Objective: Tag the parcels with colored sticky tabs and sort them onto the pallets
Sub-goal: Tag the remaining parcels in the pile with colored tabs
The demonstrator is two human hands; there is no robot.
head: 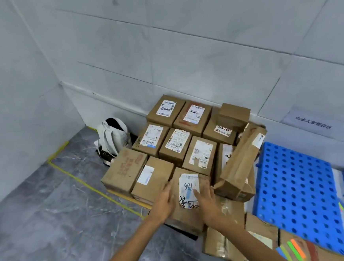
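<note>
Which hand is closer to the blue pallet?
The right hand. It rests on the labelled box, on the side facing the blue pallet. The left hand is on the box's far side, farther away.

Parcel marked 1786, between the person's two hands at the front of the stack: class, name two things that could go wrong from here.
1. The long brown parcel leans tilted against the stack beside the parcel marked 1786; a nudge might topple it.
2. The blue tab on its label lies close to the right hand, opposite the left hand; a brush might peel it off.
</note>
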